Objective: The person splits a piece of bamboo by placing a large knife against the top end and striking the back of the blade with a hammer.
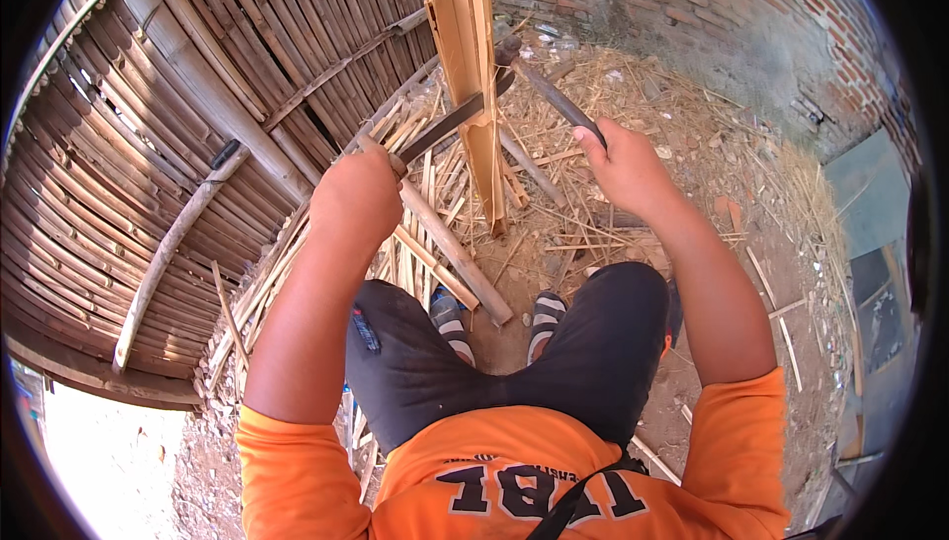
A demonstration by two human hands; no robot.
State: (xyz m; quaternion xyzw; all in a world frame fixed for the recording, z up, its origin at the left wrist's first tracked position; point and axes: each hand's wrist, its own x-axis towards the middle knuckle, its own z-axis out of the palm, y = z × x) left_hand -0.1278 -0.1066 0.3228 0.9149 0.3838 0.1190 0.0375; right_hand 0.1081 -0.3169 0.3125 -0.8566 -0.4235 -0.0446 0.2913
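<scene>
1. evidently, a splitting step: the pale yellow, upright length of split bamboo (pixel 479 150) stands between the hands, in front of the person, its upper part parted lengthwise and its foot seemingly on the ground.
2. bare left hand (pixel 356 194): fingers wrapped round the handle of a long, dark, flat-bladed metal knife (pixel 443 129); handle mostly hidden in the fist.
3. knife, position: slanting up and to the right across the bamboo, apparently lodged in the split, with the tip showing past the right-hand strip.
4. bare right hand (pixel 628 169): closed round the lower end of a dark, slender-handled hammer (pixel 556 102), thumb laid along the shaft.
5. hammer, position: head up and to the left, close by the knife tip; whether the two touch, cannot tell.
6. stage, as judged: part way; the bamboo is divided at the top, while the lower part seems joined, though its far side is hidden.
7. next move, as judged: calls for a firm left grip with the blade held level in the split, and a short right-hand tap on the protruding tip, to drive the cut downward.
8. point of care: the bamboo has no hand on it and could tip or twist if struck off line.
9. surroundings: a smooth, round, light-brown wooden pole (pixel 457 255) on the ground before the feet; pale, thin, scattered bamboo strips (pixel 583 157) beyond.
</scene>
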